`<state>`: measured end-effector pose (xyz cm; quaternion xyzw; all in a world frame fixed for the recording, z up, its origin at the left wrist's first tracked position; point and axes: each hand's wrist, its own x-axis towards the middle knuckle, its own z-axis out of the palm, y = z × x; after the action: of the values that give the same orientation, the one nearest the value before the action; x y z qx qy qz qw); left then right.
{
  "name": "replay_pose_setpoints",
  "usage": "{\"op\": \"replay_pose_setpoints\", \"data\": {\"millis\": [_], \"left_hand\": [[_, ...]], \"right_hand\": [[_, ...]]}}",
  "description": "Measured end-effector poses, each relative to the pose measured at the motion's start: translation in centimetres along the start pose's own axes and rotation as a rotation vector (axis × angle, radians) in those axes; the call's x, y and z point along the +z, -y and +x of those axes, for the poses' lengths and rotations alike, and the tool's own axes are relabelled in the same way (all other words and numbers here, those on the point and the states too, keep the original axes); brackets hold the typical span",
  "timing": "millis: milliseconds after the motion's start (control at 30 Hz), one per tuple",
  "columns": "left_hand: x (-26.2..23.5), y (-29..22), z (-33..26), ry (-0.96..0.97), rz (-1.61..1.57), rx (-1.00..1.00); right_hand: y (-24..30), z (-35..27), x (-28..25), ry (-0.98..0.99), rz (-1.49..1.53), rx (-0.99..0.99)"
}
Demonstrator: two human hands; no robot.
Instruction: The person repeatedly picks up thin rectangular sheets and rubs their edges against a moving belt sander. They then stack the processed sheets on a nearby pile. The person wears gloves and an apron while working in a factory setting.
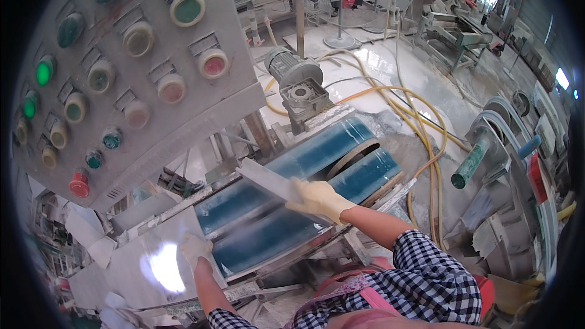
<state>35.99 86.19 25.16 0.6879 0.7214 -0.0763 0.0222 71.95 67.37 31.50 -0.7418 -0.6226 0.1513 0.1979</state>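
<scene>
In a pale cream glove, my right hand [320, 200] is closed on the near end of a narrow flat grey strip [266, 181], perhaps stone or tile. The strip slants over two blue conveyor belts [317, 155] that run side by side. At the belts' left end, my left hand [196, 250], gloved in the same colour, lies over the edge of a large pale grey slab [113, 265]. Its fingers look spread and slightly blurred against the slab, which shows a bright glare spot.
A grey control panel [152, 140] with several coloured buttons overhangs the upper left. Behind the belts stands a grey motor with gearbox [298, 82]. Yellow hoses [426, 140] cross the wet white floor. At right is a machine with a green-handled part [472, 164].
</scene>
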Motion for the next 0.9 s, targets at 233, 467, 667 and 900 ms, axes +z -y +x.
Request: {"op": "replay_pose_setpoints", "data": {"millis": [233,467,667,900], "left_hand": [[-2.5,1.6,-0.5,-0.004,-0.711,-0.03],[0.0,-3.0,-5.2,-0.166,-0.599,0.57],[1.7,-17.9,-10.8,0.385,-1.641,0.242],[-4.0,-18.9,-10.6,0.524,-1.307,0.632]], "right_hand": [[-0.5,-0.2,0.2,-0.052,0.021,-0.047],[-1.4,-0.7,0.6,-0.095,0.084,-0.077],[-2.0,-0.5,0.7,-0.103,0.076,-0.089],[-1.9,-0.6,-0.4,-0.037,0.044,-0.108]]}}
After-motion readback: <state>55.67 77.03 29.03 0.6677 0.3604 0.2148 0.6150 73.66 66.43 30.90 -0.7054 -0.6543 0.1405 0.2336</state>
